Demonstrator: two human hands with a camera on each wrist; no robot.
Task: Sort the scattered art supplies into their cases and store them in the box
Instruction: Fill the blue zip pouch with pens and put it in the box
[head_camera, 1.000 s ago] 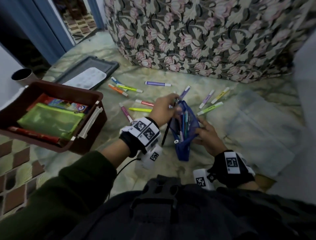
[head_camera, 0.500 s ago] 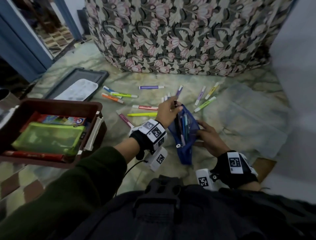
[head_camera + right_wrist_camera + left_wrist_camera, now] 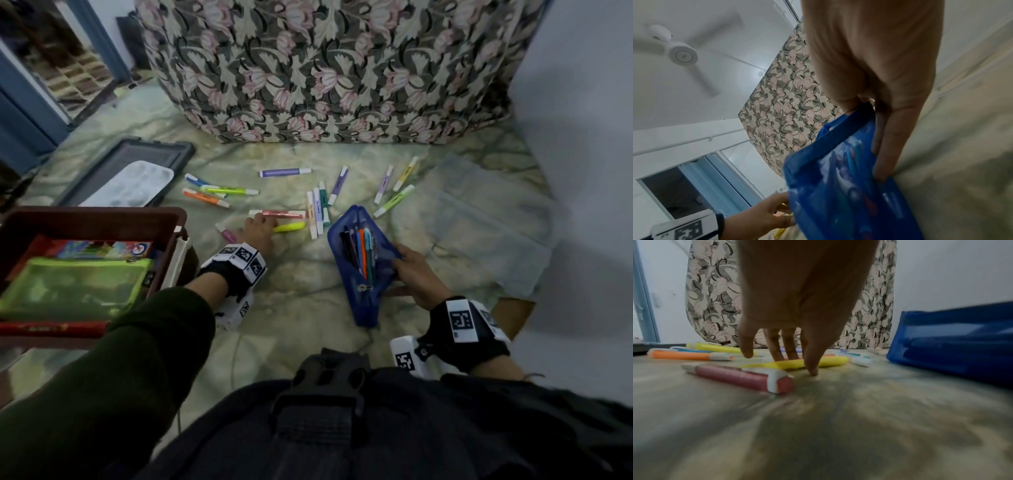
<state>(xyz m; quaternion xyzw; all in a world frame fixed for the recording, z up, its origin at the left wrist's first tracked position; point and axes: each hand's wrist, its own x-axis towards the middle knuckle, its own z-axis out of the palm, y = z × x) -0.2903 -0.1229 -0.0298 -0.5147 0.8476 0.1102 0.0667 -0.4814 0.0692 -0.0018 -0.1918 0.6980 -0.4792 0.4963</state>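
My right hand (image 3: 414,274) is gripping the side of the blue pouch (image 3: 359,263), holding its mouth open; pens are already standing inside it. My left hand (image 3: 258,231) is reaching down to the floor, fingers (image 3: 789,345) spread and lowering onto the yellow highlighter (image 3: 289,226), thumb tip touching the floor just beside it, not yet closed around it. A pink marker (image 3: 740,378) is lying just left of that hand. Progress, as I am judging it: roughly midway. The brown box (image 3: 102,219) off to my left is already holding a green pouch (image 3: 72,287), but a dozen or so markers are lying scattered ahead of both hands. Compared with a moment ago, my left hand has left the pouch mouth and moved out to the floor.
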